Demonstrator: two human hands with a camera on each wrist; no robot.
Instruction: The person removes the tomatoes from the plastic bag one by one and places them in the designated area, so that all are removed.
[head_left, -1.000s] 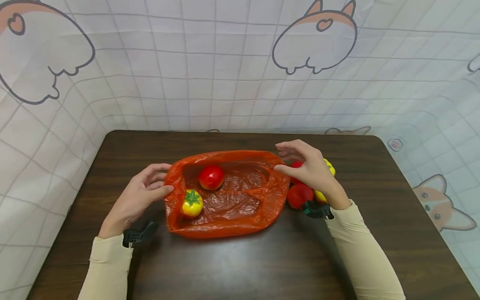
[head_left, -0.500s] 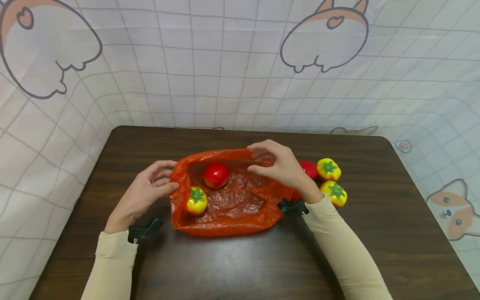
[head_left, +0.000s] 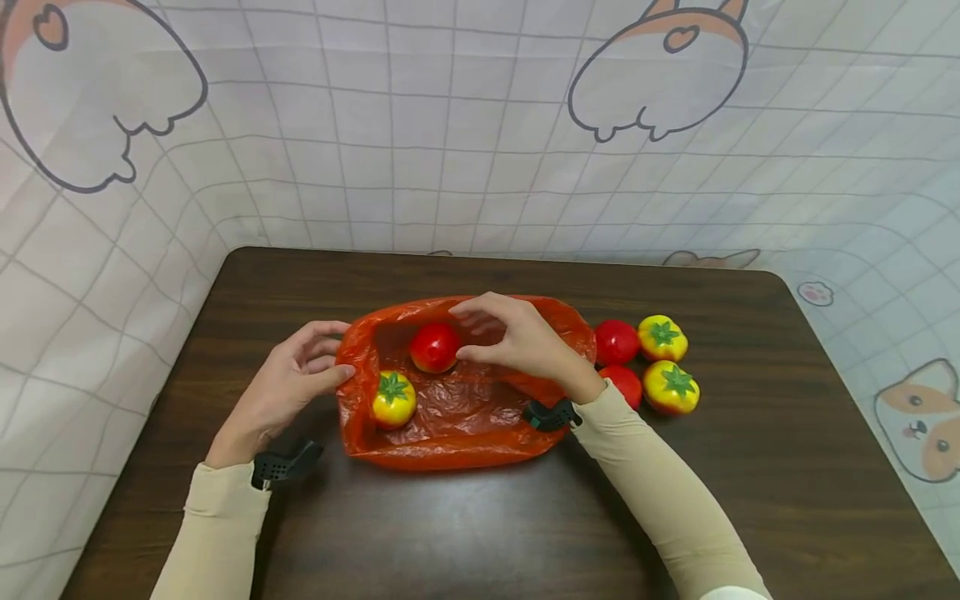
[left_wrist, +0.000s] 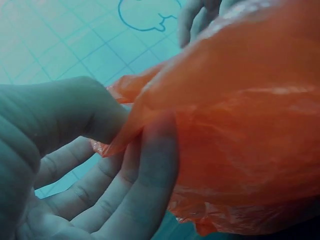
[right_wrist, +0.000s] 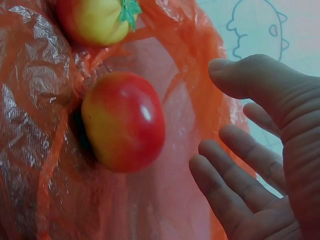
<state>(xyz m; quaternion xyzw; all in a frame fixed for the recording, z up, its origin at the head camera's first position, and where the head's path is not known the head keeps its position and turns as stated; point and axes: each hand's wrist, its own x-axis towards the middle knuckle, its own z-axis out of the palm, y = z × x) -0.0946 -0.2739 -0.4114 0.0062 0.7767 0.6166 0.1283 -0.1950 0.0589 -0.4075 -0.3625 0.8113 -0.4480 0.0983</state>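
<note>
An orange-red plastic bag (head_left: 450,457) lies with its mouth spread wide on the table. My left hand (head_left: 281,387) pinches its left rim between thumb and fingers, as the left wrist view shows close up. Inside the bag, a yellow fruit (head_left: 393,402) with a green leafy top sits at the left, and a red fruit (head_left: 435,347) lies behind it. Over the bag's right half hovers my right hand (head_left: 521,342), fingers apart and holding nothing, its fingertips near the red fruit. The right wrist view shows that fruit (right_wrist: 122,122) red and yellow, with a gap before the fingers.
Right of the bag are two red fruits (head_left: 617,342) and two yellow fruits (head_left: 671,387) with green tops, grouped close together. The dark wooden table (head_left: 450,542) is backed by a grid-patterned cloth (head_left: 412,150) with cartoon dogs.
My right hand has moved left, from the bag's right rim to above its inside, uncovering the fruits on the right. My left hand stays at the left rim.
</note>
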